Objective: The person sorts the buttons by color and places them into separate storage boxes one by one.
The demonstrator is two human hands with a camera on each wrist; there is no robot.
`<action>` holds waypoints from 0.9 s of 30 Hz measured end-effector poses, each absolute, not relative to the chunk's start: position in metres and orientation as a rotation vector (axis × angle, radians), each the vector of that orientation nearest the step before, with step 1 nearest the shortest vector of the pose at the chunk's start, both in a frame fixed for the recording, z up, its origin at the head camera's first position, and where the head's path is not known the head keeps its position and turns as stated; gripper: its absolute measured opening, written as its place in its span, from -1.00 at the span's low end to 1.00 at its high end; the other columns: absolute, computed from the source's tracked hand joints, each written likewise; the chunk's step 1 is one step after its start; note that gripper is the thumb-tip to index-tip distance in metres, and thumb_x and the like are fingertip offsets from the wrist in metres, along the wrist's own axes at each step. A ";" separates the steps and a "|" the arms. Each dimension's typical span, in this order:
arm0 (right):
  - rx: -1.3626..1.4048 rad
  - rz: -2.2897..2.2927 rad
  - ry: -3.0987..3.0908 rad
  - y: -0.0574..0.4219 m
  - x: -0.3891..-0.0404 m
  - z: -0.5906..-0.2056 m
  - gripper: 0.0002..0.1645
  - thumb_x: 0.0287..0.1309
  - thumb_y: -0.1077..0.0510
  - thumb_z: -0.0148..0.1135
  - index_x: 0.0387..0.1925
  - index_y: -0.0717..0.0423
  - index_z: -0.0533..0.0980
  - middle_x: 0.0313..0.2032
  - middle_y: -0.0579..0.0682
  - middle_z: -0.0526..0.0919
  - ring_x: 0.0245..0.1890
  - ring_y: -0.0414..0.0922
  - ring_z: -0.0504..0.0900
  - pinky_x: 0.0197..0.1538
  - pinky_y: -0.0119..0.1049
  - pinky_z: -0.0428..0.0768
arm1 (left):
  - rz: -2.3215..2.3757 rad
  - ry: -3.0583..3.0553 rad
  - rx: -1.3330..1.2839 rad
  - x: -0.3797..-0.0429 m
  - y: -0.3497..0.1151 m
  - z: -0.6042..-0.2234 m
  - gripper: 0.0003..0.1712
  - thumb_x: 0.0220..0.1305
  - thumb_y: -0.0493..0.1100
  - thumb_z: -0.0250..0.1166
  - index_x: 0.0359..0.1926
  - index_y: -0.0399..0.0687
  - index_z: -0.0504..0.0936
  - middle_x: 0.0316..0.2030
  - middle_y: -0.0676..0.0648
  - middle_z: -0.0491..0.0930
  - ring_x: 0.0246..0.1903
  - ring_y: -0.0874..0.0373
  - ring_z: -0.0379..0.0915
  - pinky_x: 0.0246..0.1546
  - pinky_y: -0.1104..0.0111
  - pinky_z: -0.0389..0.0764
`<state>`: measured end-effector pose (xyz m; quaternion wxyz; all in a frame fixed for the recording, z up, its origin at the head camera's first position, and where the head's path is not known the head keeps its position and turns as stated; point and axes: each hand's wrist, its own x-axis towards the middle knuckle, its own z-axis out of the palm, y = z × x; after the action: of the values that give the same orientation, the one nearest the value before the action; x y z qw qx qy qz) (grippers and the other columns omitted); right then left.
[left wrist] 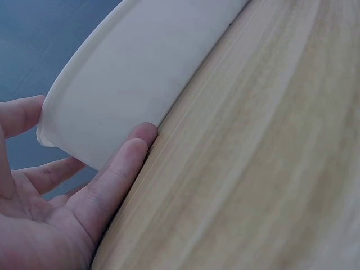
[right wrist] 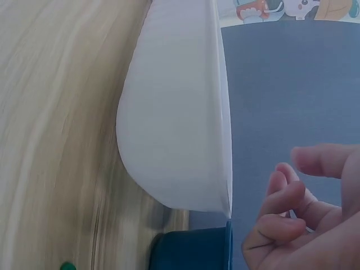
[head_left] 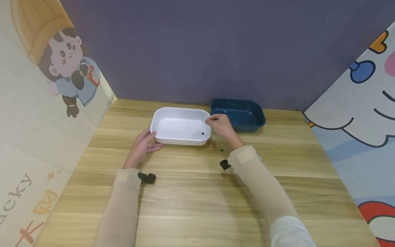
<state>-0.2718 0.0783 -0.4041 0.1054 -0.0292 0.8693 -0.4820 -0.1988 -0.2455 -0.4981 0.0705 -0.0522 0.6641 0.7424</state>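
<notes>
Holding 1 white tub [head_left: 176, 128]: 1 left hand [head_left: 142, 147] of 2.

Two open-topped containers and two hands crowd the back of a tabletop [head_left: 185, 202], with the free room nearer the person.
The white container [head_left: 177, 127] can be entered from above over its middle; the right hand [head_left: 223, 127] blocks its right end, and the left hand [head_left: 140, 147] holds its near left corner. Just beside its right end stands the blue container [head_left: 243, 117], leaving little or no gap between. Behind both, the dark wall [head_left: 228, 51] leaves only a narrow strip. A hand could pass between the sleeved forearms [head_left: 262, 185], where a small green piece [head_left: 222, 150] lies near the right wrist.
</notes>
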 end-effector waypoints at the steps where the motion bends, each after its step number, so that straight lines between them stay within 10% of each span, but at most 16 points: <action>1: -0.081 -1.420 2.567 0.080 -0.271 -0.404 -0.72 0.40 0.07 0.21 -0.09 0.20 0.65 -0.01 0.08 0.64 -0.02 0.00 0.52 0.00 -0.13 0.55 | 2.229 1.993 -0.154 -0.199 -0.245 -0.499 -0.24 0.56 0.07 0.08 0.58 -0.11 0.07 0.34 -0.42 0.31 0.01 -0.31 0.61 0.00 0.12 0.67; 27: -0.404 -0.322 2.746 0.133 -0.248 -0.448 -0.90 0.16 0.14 0.39 -0.41 0.01 0.60 -0.32 -0.04 0.63 -0.27 -0.03 0.56 -0.16 -0.09 0.58 | 2.171 2.001 -0.165 -0.203 -0.244 -0.491 -0.24 0.57 0.08 0.06 0.59 -0.06 0.04 0.33 -0.40 0.33 -0.04 -0.18 0.67 -0.01 0.14 0.68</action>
<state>-0.2481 0.1334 -0.4475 0.1727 -0.1425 0.9680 -0.1134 -0.2028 -0.2441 -0.4914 0.0922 -0.0556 0.6738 0.7310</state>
